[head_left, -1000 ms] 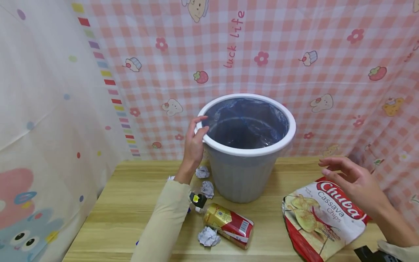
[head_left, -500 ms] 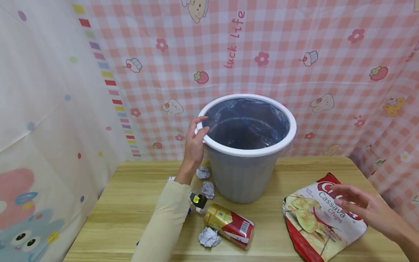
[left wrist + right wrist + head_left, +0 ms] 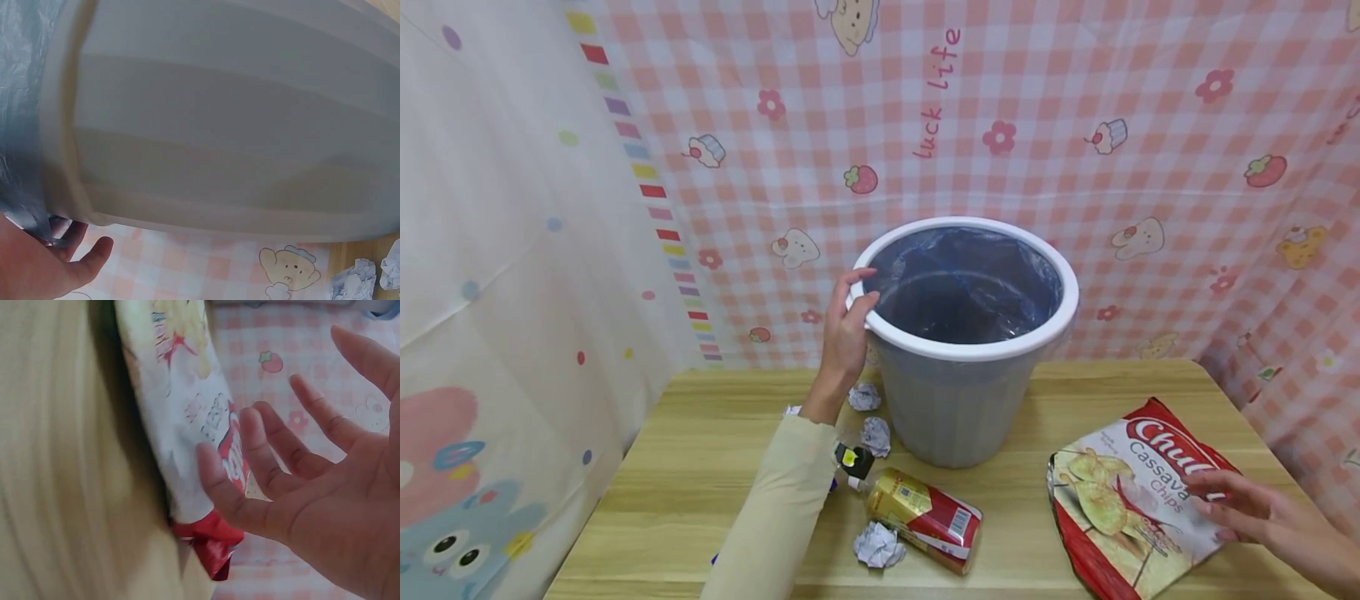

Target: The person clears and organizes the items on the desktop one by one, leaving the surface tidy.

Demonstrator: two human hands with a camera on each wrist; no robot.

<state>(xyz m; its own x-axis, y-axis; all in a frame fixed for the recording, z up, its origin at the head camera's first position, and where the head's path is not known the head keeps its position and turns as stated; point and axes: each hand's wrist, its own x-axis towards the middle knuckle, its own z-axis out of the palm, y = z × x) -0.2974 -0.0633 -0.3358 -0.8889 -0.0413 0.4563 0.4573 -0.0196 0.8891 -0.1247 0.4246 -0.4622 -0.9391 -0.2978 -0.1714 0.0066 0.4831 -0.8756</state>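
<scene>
My left hand [image 3: 844, 332] grips the white rim of a grey trash bin [image 3: 953, 410] at its left side. The bin stands upright at the back of the table, lined with a dark translucent bag [image 3: 940, 258]. In the left wrist view the thumb and fingers [image 3: 94, 262] show beside the bin's edge. My right hand [image 3: 1262, 517] hovers over the right side of a red and white cassava chip bag [image 3: 1120, 500], which lies label up. From the right wrist, the fingers [image 3: 215, 472] appear spread and slightly bent close to the bag, holding nothing.
A bottle with a gold and red label [image 3: 925, 518] lies on its side before the bin. Crumpled paper balls [image 3: 878, 546] lie around it and left of the bin. Patterned cloth [image 3: 1030, 100] hangs behind the wooden table [image 3: 700, 467].
My right hand has come down toward the front and right, from above the chip bag's top to beside its lower right part. The left hand and bin stay put.
</scene>
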